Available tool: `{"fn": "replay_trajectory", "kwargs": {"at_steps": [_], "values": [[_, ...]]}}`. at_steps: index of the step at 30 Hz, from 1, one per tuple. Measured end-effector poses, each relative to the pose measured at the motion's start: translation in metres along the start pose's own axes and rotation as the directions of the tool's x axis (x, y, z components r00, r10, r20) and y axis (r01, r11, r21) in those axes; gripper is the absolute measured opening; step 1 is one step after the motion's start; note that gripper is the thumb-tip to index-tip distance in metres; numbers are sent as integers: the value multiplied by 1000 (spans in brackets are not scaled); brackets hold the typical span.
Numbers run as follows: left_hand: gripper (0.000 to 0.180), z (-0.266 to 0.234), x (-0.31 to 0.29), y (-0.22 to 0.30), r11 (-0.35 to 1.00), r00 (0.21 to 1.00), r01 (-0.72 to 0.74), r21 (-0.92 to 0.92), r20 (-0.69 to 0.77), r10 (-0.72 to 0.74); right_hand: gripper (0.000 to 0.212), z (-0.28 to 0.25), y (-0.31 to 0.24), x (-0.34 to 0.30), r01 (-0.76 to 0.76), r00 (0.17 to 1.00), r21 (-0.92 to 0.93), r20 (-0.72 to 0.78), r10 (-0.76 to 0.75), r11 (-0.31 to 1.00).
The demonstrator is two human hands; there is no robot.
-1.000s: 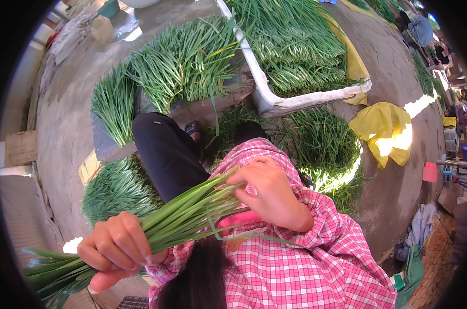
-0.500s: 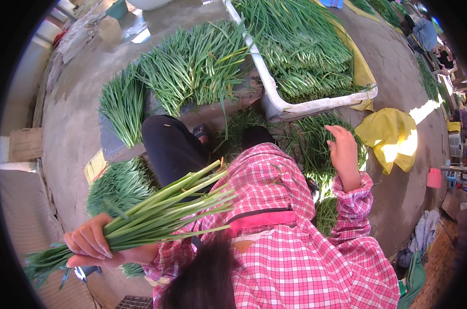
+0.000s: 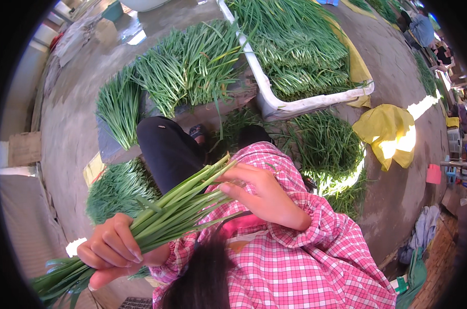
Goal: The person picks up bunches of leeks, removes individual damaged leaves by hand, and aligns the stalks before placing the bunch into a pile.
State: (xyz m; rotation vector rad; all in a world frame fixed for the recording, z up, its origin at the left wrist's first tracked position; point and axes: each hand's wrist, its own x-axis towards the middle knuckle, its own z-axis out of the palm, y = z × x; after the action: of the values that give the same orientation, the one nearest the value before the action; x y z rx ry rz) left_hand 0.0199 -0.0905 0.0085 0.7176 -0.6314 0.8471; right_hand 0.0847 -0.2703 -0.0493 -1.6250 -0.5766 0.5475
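Observation:
My left hand is closed round the leafy part of a bunch of garlic chives, held slantwise above my lap. Its pale stalk ends fan out toward the upper right, and the leaf tips hang past my fist at the lower left. At the stalk ends is my right hand, its thumb and fingers closed on some of them; exactly which stalks it pinches is partly hidden by the fingers.
Ahead, more chives lie in rows on a low board. A white-rimmed tub full of chives stands at front right. Loose greens pile by my right leg, near a yellow cloth. A neat stack lies at left.
My right hand has come down and left from above the loose pile onto the stalk ends. My left hand has shifted slightly right with the bunch still in it.

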Motion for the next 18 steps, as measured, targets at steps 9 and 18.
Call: {"fn": "replay_trajectory", "kwargs": {"at_steps": [9,18], "values": [[35,5,-3,-8,993,999,44,109,7,-45,9,13,16,6,3,984,168,-176,27,986],[35,1,-1,-9,996,986,78,-41,-142,-83,6,-20,23,-3,118,909,-199,-373,-187,973]]}}
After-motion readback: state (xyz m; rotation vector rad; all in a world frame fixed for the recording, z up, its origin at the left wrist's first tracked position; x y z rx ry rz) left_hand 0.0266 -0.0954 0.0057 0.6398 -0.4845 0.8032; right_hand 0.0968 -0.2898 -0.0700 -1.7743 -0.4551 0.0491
